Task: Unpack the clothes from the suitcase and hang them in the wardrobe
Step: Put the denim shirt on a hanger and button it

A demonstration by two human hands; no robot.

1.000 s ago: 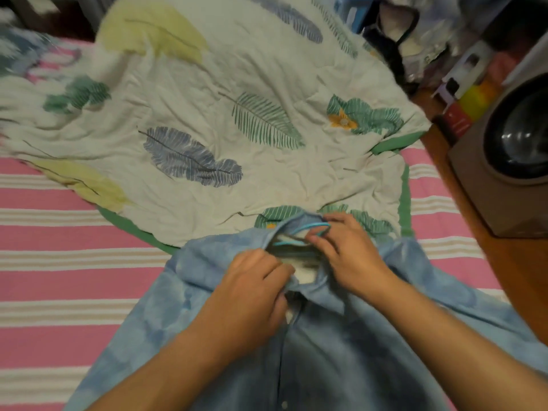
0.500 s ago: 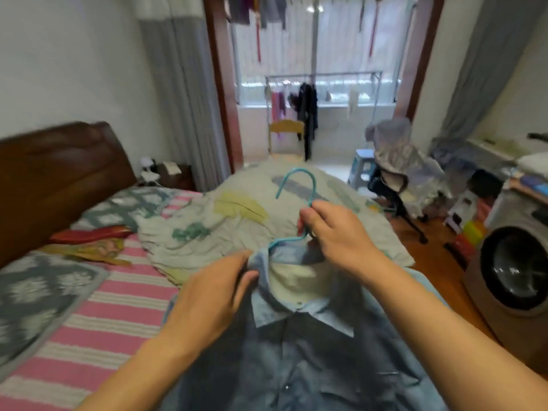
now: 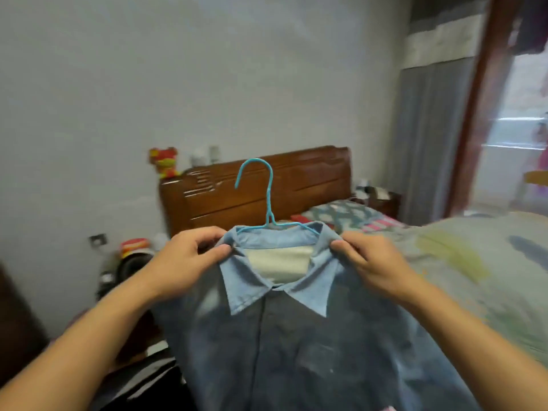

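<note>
A blue denim shirt (image 3: 296, 345) hangs upright in front of me on a thin blue wire hanger (image 3: 268, 197), whose hook sticks up above the collar. My left hand (image 3: 184, 262) pinches the shirt's left shoulder beside the collar. My right hand (image 3: 370, 262) grips the right shoulder at the collar's other side. The hanger's arms are hidden inside the shirt. Neither the suitcase nor the wardrobe is in view.
A dark wooden headboard (image 3: 296, 185) stands against the white wall behind the shirt. The bed with a leaf-print quilt (image 3: 474, 262) lies to the right. Clutter including a red and yellow toy (image 3: 164, 164) sits at the left; grey curtains (image 3: 430, 137) hang at the right.
The shirt has been lifted off the bed and held up on the hanger. My right hand left the hanger's neck for the right shoulder. The view swung left toward the headboard.
</note>
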